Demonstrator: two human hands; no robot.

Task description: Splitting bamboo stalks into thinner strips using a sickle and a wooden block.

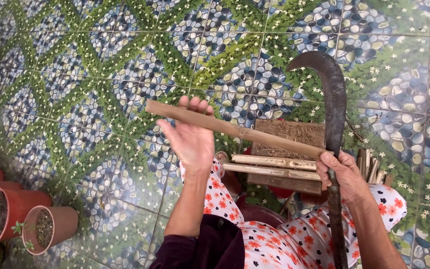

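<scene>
Head view: long stick lies slanting between both hands.
Left hand is open behind it; right hand grips the curved knife.

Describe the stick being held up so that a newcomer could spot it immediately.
Start at the wooden block on the patterned tile floor. Above it, the left hand props a long bamboo stick slanting down to the right hand, which grips a curved blade. Unlike the split strips lying on the block, it is raised and whole.

tan stick; dark rusty sickle; terracotta pots; red-flowered white cloth.
</scene>
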